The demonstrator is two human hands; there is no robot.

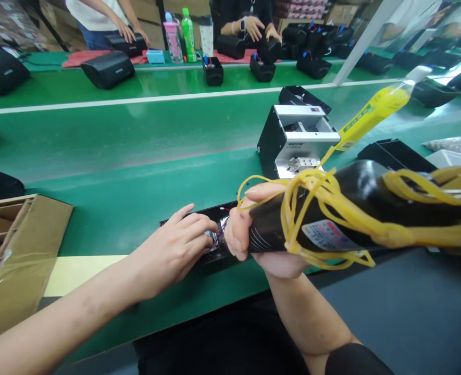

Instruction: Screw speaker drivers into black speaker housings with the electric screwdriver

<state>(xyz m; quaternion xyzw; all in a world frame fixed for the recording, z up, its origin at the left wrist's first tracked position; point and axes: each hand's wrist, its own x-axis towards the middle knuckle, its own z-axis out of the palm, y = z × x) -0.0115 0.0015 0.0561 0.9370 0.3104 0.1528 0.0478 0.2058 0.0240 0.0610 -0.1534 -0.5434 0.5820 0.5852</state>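
right hand (253, 237) clasps black tool (332, 219); cardboard box (15, 250) holds dividers.

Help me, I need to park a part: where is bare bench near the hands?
Bare green bench lies between the cardboard box and the screw feeder. It is crowded around the left hand, right hand and black screwdriver.

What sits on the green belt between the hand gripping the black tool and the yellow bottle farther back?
In the head view, a black-and-silver box-shaped machine stands between the right hand and the yellow bottle.

Left hand (175, 250) fingers pinched; right hand (253, 234) fist-clenched, forearm raised.
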